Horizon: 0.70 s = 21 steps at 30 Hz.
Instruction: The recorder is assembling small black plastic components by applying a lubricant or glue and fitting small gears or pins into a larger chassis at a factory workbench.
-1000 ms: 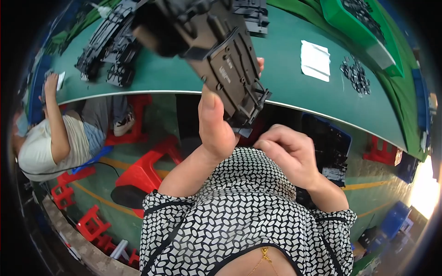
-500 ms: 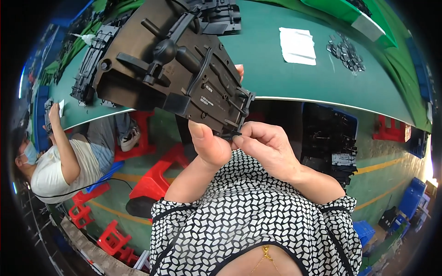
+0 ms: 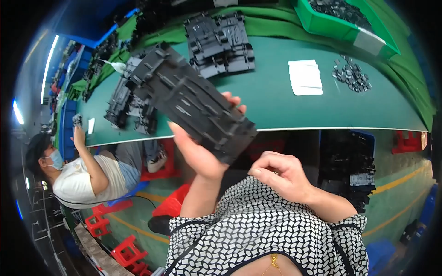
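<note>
A long black plastic toy-vehicle chassis [image 3: 195,103] is tilted above the table's near edge, its moulded underside toward me. My left hand [image 3: 199,155] is closed round its lower part, thumb on the near side and fingertips showing beyond the far side. Apart from the chassis, to the right of its lower end, my right hand [image 3: 285,178] is curled with thumb and index finger together. Whatever that pinch may hold is hidden.
More black chassis [image 3: 221,43] lie at the back, others [image 3: 120,102] at the left. White sheets [image 3: 305,77], small black pieces [image 3: 351,74] and a green bin [image 3: 343,27] are at the right. A masked co-worker [image 3: 87,170] sits at left; a dark crate [image 3: 347,161] stands below the table's right.
The chassis has dropped away from my view and now lies flatter in my left hand. My right hand has come off its lower end, moving right and down.
</note>
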### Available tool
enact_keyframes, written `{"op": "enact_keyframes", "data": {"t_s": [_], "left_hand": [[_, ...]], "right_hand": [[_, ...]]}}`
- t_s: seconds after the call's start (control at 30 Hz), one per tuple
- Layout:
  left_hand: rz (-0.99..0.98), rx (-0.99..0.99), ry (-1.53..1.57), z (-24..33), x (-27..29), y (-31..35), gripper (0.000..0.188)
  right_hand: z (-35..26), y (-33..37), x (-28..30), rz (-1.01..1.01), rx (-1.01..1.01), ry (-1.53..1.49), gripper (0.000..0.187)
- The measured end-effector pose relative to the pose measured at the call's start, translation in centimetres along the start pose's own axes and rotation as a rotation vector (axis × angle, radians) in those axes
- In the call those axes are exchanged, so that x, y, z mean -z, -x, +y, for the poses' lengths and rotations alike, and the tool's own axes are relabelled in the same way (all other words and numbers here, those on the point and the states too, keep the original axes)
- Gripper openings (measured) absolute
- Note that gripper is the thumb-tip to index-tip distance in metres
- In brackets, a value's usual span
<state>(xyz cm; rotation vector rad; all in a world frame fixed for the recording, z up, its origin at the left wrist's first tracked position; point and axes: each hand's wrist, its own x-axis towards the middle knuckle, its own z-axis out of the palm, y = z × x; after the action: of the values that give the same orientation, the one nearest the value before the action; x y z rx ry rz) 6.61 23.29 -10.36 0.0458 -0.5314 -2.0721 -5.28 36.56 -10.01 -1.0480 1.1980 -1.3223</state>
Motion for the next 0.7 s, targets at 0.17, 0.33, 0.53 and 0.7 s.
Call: {"op": "enact_keyframes", "data": {"t_s": [0.17, 0.33, 0.53, 0.7], "left_hand": [[0.164, 0.052, -0.444, 6.3, -1.1, -5.9, 0.045], [0.275, -0.002, -0.636, 9.5, 1.7, -15.7, 0.032], [0.525, 0.047, -1.146, 7.8, 2.5, -22.5, 0.036], [0.358, -0.227, -1.780, 11.2, 5.6, -22.6, 0.045]], "right_hand": [[-0.4, -0.2, 2.7, 0.213, 0.152, 0.163, 0.006], [0.5, -1.3, 3.3, 0.286, 0.222, 0.255, 0.006], [1.2, -1.2, 3.2, 0.314, 0.157, 0.242, 0.006], [1.7, -0.9, 3.3, 0.326, 0.162, 0.227, 0.005]]}}
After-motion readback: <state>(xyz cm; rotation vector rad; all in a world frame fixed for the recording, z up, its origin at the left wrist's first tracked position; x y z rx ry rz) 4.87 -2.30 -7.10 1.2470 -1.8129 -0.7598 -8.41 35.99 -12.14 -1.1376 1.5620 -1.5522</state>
